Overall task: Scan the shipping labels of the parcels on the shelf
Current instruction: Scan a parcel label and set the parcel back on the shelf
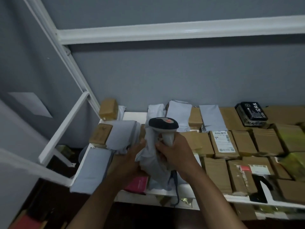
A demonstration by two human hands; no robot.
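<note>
Both hands meet over the shelf's (165, 193) front edge: the left hand (132, 154) grips a grey poly-bag parcel (149, 156), the right hand (175, 151) curls round the scanner (163, 126) handle. Cardboard boxes (244, 142) pack the right side tightly; bare shelf shows behind the scanner.

A grey wall (165, 76) stood behind, a white frame rail (165, 34) ran across it, and dark floor (62, 164) lay below.
</note>
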